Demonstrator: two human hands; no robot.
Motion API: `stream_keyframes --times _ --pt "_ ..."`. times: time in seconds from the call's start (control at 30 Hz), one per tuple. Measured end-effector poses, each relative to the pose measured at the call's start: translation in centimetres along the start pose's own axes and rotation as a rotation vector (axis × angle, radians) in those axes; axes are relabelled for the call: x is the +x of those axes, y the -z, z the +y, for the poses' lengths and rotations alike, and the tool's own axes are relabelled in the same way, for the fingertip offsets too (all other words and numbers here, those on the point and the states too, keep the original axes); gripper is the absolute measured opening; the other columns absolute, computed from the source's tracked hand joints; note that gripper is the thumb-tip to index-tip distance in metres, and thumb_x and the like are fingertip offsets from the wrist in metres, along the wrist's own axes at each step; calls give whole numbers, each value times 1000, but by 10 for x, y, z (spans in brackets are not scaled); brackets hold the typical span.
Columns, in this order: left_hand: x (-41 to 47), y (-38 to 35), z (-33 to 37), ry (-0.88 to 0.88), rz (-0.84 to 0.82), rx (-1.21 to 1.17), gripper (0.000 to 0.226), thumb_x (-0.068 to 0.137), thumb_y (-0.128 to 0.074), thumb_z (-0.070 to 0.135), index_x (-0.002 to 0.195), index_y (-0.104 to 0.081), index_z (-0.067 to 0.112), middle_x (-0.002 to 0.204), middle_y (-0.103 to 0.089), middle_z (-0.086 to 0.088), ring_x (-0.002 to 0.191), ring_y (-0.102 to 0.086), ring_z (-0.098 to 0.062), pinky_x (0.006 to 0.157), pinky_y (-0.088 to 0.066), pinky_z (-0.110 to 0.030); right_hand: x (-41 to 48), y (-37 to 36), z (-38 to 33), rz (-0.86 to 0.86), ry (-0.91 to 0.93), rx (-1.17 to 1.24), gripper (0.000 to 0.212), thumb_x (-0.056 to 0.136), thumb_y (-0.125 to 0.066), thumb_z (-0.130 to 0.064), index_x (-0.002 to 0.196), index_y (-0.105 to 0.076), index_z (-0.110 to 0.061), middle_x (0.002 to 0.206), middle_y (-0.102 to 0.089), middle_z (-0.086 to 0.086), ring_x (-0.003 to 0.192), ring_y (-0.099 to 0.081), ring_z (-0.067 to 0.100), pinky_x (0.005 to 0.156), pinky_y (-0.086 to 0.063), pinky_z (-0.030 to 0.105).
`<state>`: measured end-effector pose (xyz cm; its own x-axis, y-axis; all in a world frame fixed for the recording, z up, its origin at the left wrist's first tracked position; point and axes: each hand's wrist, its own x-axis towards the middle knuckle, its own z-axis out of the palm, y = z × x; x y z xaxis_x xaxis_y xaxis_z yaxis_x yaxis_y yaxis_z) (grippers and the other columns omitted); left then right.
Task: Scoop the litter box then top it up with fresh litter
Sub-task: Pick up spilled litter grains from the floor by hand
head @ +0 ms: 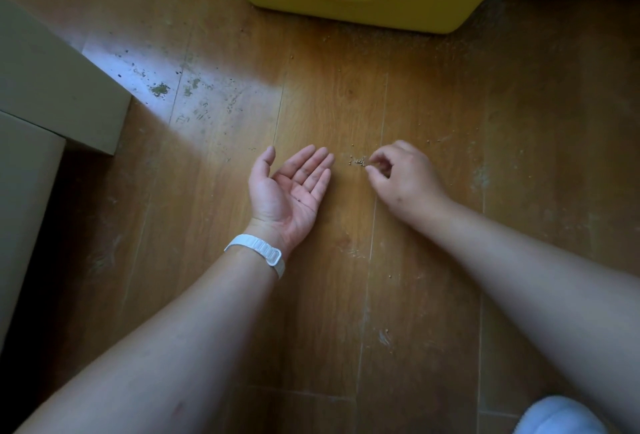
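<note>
Hands flank tiny round tan litter pellets, right pinching.

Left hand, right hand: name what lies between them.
Head view: a small cluster of litter granules on the wooden floor, between the open left hand and the right hand, at the right's fingertips.

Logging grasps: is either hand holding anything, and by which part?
The left hand lies open, palm up, empty. The right hand pinches at litter pellets on the floor; whether one is held cannot be told.
</note>
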<state>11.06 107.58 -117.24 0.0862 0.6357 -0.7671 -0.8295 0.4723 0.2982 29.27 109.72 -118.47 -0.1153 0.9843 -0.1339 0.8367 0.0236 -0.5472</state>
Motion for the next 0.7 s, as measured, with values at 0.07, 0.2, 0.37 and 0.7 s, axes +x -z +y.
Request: stream_keyframes --times 0.07,0.2,0.37,0.7 --pt "-2 3 2 -2 0 -4 60 96 -42 46 121 -60 -5 116 -68 -23 111 -66 -34 104 -47 -38 7 2 9 -41 -18 -35 20 89 -65 -24 105 -69 -11 96 -57 1 88 -54 16 80 -46 28" --pt "-6 4 2 -5 4 -5 60 96 -43 47 120 -60 -5 116 -68 -23 110 -66 -33 103 -47 -38 16 -4 5 -59 39 -45 25 86 -70 -25 107 -70 -10 97 -61 6 89 -56 20 81 -44 26" --pt "-9 4 3 -3 12 -3 59 95 -43 47 119 -61 -5 115 -69 -22 109 -67 -33 102 -48 -38 22 -14 0 -44 93 -70 19 89 -66 -22 101 -74 -9 98 -64 7 93 -58 22 82 -40 24" --pt "-4 -4 5 -19 -15 20 60 96 -42 47 122 -59 -5 117 -68 -23 111 -66 -34 106 -46 -40 17 -22 -1 -17 95 -133 16 94 -56 -15 94 -68 -4 98 -60 12 98 -54 31 84 -40 34"
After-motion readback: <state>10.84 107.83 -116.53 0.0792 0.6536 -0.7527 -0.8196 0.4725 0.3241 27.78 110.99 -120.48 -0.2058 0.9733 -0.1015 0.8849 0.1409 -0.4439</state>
